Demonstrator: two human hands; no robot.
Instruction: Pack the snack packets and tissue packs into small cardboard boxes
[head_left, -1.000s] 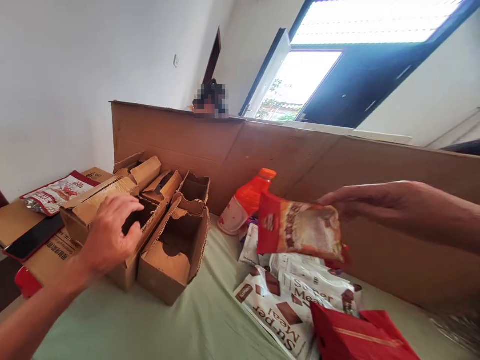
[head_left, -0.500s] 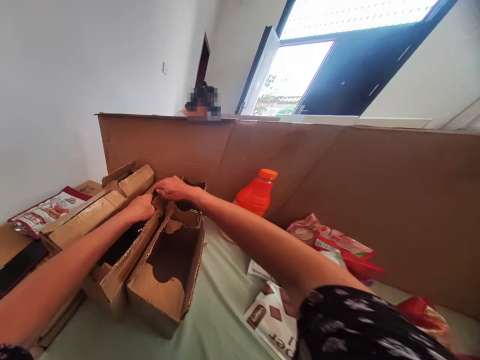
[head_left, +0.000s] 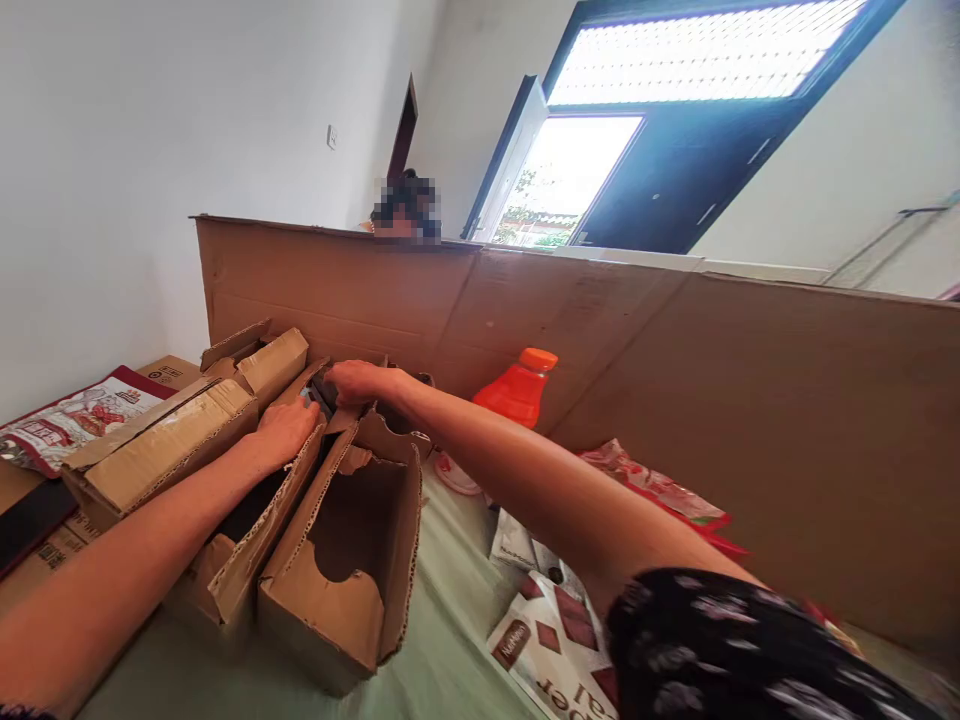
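Note:
Narrow open cardboard boxes stand side by side at the left. My left hand [head_left: 291, 428] lies across the long middle box [head_left: 229, 580], its fingers curled at the far end. A small blue-grey bit shows at those fingertips; what it belongs to is hidden. Just beyond, my right hand [head_left: 356, 382] is closed on brown cardboard where the rear boxes meet, its fingertips partly hidden. A dark gap shows between the two hands. Nearer me, to the right of the middle box, sits another open box [head_left: 322, 610] with a torn, curved front edge.
A tall cardboard panel [head_left: 600, 330] runs behind everything. Before it stand an orange-capped bottle [head_left: 517, 385], red packets [head_left: 660, 480] and a white-and-brown bag [head_left: 551, 640]. At far left lie a red-and-white pouch [head_left: 82, 415] and a black flat object [head_left: 34, 520]. A person [head_left: 405, 210] is beyond the panel.
My right hand has shifted slightly right, along with the boxes on that side. The gap between my hands has widened, and the blue-grey bit has come into sight. The view has tilted slightly.

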